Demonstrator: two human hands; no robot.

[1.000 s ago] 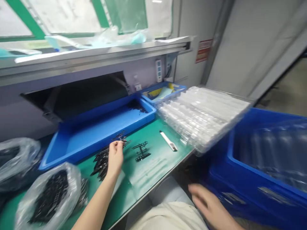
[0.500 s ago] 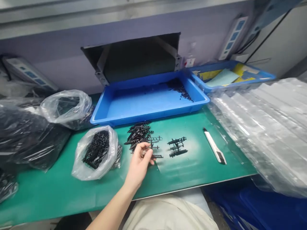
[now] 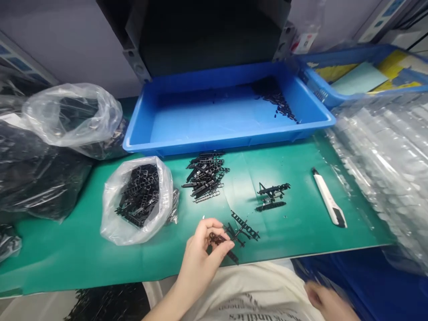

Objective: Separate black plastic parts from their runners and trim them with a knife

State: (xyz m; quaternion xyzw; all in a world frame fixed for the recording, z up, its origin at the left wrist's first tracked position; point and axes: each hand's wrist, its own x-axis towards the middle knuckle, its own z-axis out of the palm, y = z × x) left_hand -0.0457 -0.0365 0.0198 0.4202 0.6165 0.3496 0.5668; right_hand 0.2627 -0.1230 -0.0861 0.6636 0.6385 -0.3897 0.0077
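My left hand is closed, its thumb and fingers pinching a black plastic part with ladder-like side strips joined by cross pieces. The part is tilted over the mat near the table's front edge. My right hand is smeared by motion at the lower right, in front of the shirt; its fingers do not show clearly. A similar black part lies on the mat to the right of the held one. Behind my left hand is a pile of flat black strips with rings and ladder-like slots.
A clear plastic bag of black strips stands open at left, with more bags beyond. A blue tray holding small black bits is at the back. A white utility knife and clear plastic packaging are at right.
My left hand has drawn the black part away from the pile, toward the table's front edge. My right hand has come into view at the lower right. The camera view has shifted down and closer.
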